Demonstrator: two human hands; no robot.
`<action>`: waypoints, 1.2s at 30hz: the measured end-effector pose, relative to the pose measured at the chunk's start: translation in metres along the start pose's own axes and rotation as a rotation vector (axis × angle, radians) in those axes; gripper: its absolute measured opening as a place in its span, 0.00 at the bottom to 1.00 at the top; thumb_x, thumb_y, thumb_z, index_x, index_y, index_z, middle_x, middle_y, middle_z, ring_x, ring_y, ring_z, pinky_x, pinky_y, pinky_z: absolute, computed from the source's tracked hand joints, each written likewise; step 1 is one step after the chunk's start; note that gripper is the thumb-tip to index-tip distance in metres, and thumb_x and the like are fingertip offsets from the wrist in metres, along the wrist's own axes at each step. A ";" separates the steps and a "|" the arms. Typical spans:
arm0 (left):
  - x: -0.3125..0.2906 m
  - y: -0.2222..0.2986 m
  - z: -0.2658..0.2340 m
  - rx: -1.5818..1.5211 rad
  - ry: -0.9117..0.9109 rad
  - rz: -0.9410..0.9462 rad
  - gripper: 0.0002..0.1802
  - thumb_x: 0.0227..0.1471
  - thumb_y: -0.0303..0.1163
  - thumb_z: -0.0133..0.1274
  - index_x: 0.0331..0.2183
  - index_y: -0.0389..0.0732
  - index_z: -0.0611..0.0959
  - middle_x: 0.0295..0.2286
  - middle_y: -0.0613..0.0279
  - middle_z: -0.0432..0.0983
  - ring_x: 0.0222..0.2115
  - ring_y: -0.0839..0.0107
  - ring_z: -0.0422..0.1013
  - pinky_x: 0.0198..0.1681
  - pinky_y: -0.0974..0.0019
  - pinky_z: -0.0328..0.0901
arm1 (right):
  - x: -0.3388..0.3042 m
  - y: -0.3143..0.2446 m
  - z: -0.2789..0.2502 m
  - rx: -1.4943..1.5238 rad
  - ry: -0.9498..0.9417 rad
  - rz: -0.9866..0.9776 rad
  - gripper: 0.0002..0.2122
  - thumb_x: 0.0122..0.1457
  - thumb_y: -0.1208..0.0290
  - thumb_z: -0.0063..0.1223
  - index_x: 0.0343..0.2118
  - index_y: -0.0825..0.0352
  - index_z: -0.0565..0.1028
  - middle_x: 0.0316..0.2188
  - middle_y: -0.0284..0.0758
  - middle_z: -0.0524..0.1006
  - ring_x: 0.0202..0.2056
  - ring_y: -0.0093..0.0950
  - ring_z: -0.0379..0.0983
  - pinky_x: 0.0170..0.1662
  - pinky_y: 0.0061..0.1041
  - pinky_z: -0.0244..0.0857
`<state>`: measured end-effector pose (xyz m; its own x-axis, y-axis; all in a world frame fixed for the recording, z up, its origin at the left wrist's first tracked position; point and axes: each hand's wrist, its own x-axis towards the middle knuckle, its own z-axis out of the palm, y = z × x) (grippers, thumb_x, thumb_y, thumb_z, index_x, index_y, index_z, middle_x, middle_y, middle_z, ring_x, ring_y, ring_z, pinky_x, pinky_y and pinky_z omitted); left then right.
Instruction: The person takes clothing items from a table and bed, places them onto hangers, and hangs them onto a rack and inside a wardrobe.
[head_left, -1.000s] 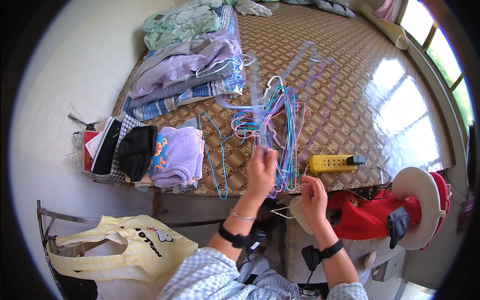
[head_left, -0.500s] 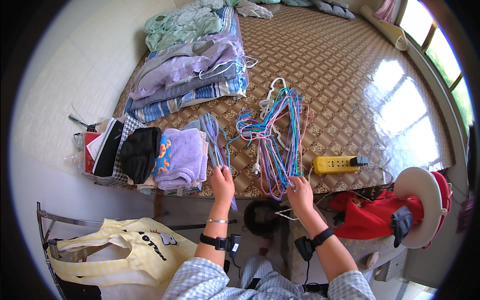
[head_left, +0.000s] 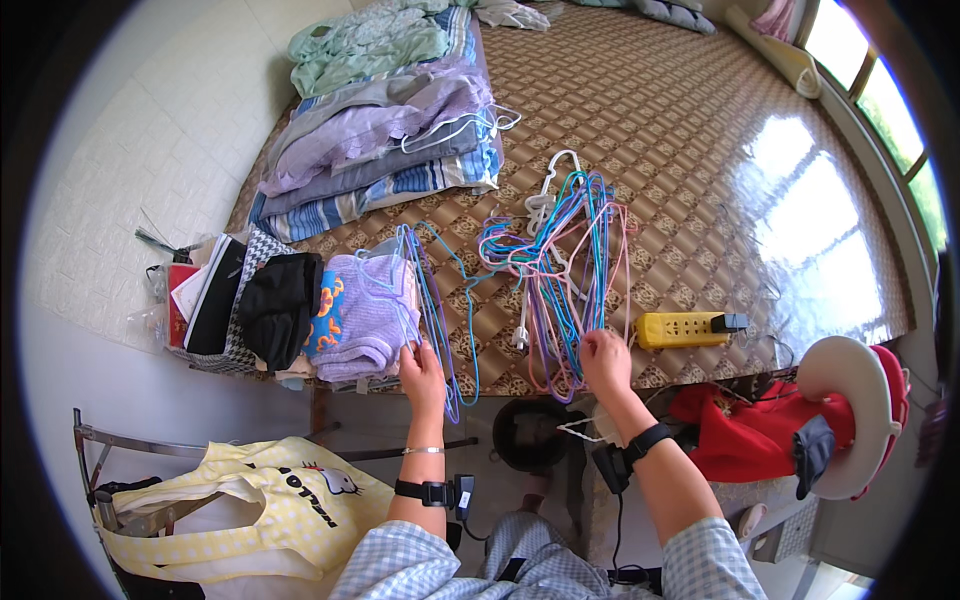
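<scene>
My left grip point(head_left: 422, 378) has shifted left, purple hangers point(head_left: 436, 325) just beyond it beside folded cloth point(head_left: 365, 310), now apart from the hanger bunch point(head_left: 545, 250) ahead of my right grip point(head_left: 606, 368); whether either is clamped, I cannot tell.

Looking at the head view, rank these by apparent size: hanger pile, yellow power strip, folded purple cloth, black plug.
1. Hanger pile
2. Folded purple cloth
3. Yellow power strip
4. Black plug

Many hangers point(head_left: 548, 250), one power strip point(head_left: 684, 329)
</scene>
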<state>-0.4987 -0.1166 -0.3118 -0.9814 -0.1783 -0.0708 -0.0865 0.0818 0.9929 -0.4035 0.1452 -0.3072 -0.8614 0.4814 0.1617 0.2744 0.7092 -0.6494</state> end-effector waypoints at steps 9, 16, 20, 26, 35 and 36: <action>-0.009 0.001 0.045 0.420 -0.203 0.040 0.12 0.49 0.30 0.48 0.34 0.31 0.73 0.24 0.58 0.70 0.13 0.76 0.67 0.16 0.73 0.64 | 0.009 -0.020 -0.050 0.100 0.345 0.047 0.05 0.53 0.72 0.44 0.27 0.67 0.68 0.22 0.42 0.70 0.25 0.42 0.67 0.29 0.35 0.61; -0.016 -0.018 0.056 0.653 -0.135 0.241 0.07 0.46 0.26 0.48 0.31 0.35 0.74 0.31 0.50 0.69 0.33 0.53 0.65 0.36 0.57 0.61 | -0.022 -0.040 -0.079 0.413 0.294 0.077 0.04 0.55 0.75 0.43 0.29 0.69 0.68 0.18 0.32 0.66 0.19 0.21 0.62 0.24 0.20 0.58; -0.020 -0.016 0.049 0.629 -0.082 0.317 0.10 0.43 0.23 0.50 0.33 0.33 0.74 0.32 0.51 0.68 0.33 0.55 0.66 0.36 0.60 0.63 | -0.033 -0.078 -0.075 0.681 0.251 0.001 0.03 0.56 0.76 0.43 0.31 0.69 0.69 0.20 0.28 0.66 0.23 0.16 0.60 0.26 0.14 0.56; -0.025 -0.017 0.016 0.716 -0.129 0.409 0.17 0.38 0.21 0.53 0.36 0.35 0.73 0.32 0.51 0.68 0.35 0.58 0.66 0.38 0.62 0.62 | -0.037 -0.135 -0.007 1.112 0.006 0.253 0.04 0.57 0.74 0.41 0.30 0.69 0.67 0.17 0.24 0.63 0.18 0.12 0.55 0.20 0.11 0.50; -0.058 0.011 -0.002 0.505 -0.071 0.417 0.16 0.43 0.20 0.43 0.39 0.32 0.69 0.35 0.48 0.65 0.37 0.54 0.63 0.43 0.56 0.58 | -0.026 -0.125 0.095 0.764 -0.134 0.465 0.09 0.55 0.69 0.42 0.28 0.70 0.70 0.20 0.39 0.71 0.21 0.30 0.68 0.26 0.28 0.62; -0.058 0.017 0.001 0.514 -0.062 0.509 0.16 0.43 0.21 0.43 0.39 0.32 0.69 0.36 0.47 0.65 0.39 0.53 0.62 0.44 0.56 0.57 | -0.029 -0.125 0.095 0.494 -0.151 0.293 0.09 0.53 0.69 0.43 0.28 0.68 0.72 0.21 0.40 0.72 0.23 0.33 0.70 0.28 0.30 0.64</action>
<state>-0.4433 -0.1041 -0.2911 -0.9281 0.0595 0.3674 0.3290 0.5929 0.7350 -0.4536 -0.0063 -0.3013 -0.8410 0.5167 -0.1608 0.3100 0.2165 -0.9258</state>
